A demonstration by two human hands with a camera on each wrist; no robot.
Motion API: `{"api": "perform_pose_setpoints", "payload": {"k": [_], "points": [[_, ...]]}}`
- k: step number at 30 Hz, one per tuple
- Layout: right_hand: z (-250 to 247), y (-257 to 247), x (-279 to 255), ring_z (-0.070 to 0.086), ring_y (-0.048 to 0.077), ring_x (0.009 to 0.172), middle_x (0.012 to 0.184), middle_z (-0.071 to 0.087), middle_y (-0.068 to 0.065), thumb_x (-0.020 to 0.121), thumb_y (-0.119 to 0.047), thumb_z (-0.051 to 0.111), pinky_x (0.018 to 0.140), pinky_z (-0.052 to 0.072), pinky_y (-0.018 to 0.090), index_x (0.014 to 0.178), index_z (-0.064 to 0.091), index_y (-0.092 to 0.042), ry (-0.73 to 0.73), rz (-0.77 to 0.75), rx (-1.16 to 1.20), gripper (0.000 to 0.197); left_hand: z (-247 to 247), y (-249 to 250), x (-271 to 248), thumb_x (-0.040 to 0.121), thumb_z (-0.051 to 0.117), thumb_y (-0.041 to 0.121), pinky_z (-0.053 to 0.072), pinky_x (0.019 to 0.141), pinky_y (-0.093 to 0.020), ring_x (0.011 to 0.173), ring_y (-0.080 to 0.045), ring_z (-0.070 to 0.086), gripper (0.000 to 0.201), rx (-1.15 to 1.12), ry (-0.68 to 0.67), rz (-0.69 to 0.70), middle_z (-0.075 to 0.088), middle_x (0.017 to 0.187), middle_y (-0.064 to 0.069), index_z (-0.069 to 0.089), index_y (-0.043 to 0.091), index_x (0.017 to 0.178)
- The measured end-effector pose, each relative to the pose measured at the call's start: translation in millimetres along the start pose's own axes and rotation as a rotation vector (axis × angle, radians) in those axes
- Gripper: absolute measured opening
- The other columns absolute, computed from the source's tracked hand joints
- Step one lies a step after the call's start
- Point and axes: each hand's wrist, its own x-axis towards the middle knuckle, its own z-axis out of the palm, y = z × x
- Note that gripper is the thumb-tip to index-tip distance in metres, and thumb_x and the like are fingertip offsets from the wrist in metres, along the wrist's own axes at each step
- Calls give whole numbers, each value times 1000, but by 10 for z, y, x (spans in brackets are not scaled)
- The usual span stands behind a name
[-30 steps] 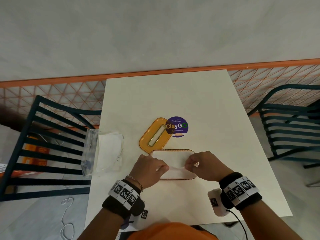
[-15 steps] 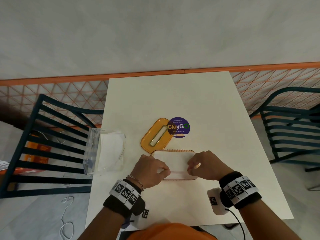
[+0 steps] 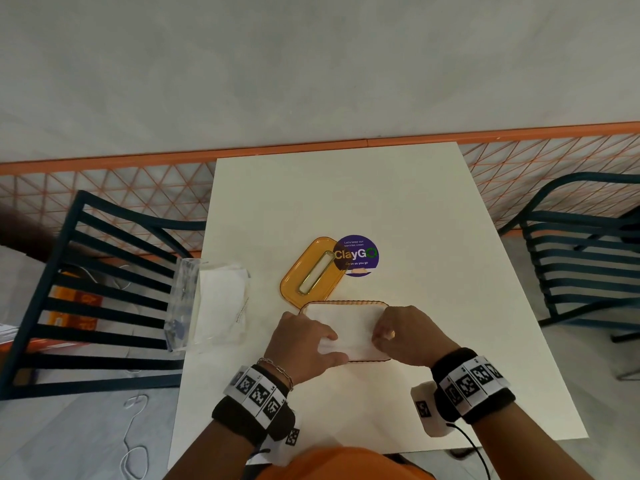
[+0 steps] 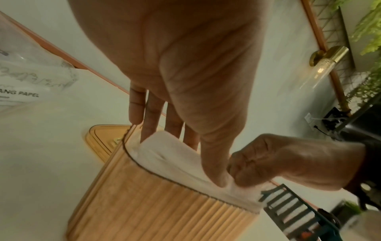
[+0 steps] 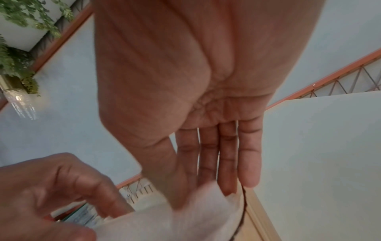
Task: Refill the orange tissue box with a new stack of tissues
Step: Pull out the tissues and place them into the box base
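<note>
The orange ribbed tissue box point(image 3: 375, 304) stands open near the table's front, with a white tissue stack point(image 3: 349, 323) inside it. My left hand point(image 3: 304, 341) holds the stack's left end, thumb on the near side and straight fingers point(image 4: 150, 124) down behind it by the box wall point(image 4: 164, 212). My right hand point(image 3: 401, 336) holds the right end the same way, its fingers point(image 5: 226, 163) reaching down past the tissues point(image 5: 164, 220). The orange slotted lid point(image 3: 313, 268) lies flat just beyond the box.
A clear plastic pack of tissues point(image 3: 214, 303) lies at the white table's point(image 3: 346, 195) left edge. A round purple sticker point(image 3: 356, 255) sits beside the lid. Dark slatted chairs stand at the left point(image 3: 104, 289) and right point(image 3: 581, 251).
Both hands have stayed at the two ends of the stack. The raised fold of tissue between the thumbs has flattened a little.
</note>
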Motion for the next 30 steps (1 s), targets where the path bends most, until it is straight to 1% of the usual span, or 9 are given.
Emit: {"api": "perform_pose_setpoints", "payload": {"k": [2,5,8,12,15,18,23,26,30], "points": [[29,8,13,66,16,88,93,73,-9,88,-27,60,80,55,30,93,75,-24,25,-10,8,16,30,59,6,87,55,75,45,103,-36,108,-11,65,59,43,31,4,76,120,11,73,33,125],[70,41,50,67,20,89,95,74,-4,93,-23,56,80,56,35,99,70,-22,84,-7,47,15,45,79,34,101,50,58,46,102,-34,112,-14,64,46,68,56,-2,74,126,7,70,29,130],[77,46,77,67,22,88,97,73,0,97,-24,57,77,55,36,104,65,-20,119,-11,77,11,25,23,76,102,52,52,44,102,-31,119,-17,62,43,4,53,-46,71,132,5,67,28,134],[76,36,94,65,16,95,103,69,-8,92,-32,69,78,49,26,114,65,-26,80,-36,95,24,-31,-3,161,99,59,51,50,99,-31,119,-17,64,43,-76,41,-95,72,130,3,68,27,133],[112,36,146,67,16,98,106,74,-7,96,-25,63,78,43,20,113,71,-25,138,-59,34,18,-113,-4,234,96,64,52,53,96,-31,116,-14,66,41,-183,23,-112,74,126,7,71,27,127],[136,28,198,67,15,96,105,76,-7,98,-24,61,77,42,19,112,72,-25,172,-73,37,18,-181,-19,288,95,67,48,58,93,-32,107,-10,69,32,-260,34,-109,76,115,10,76,27,117],[107,42,224,69,14,93,99,78,-9,94,-24,67,80,49,22,105,78,-25,232,-80,82,15,-169,-82,310,94,70,43,56,82,-26,95,-8,68,25,-220,76,-107,77,107,10,81,26,109],[116,93,245,69,14,89,96,78,-9,90,-24,72,70,42,14,101,80,-26,255,-89,82,14,-80,-130,288,95,70,41,54,77,-25,96,-9,66,23,-164,118,-62,74,106,7,81,27,109],[141,158,226,67,17,85,91,74,-9,86,-18,73,61,31,11,94,81,-27,272,-221,-54,14,60,-204,233,92,76,32,53,74,-20,93,-10,66,14,-78,225,85,76,97,6,83,25,101]]}}
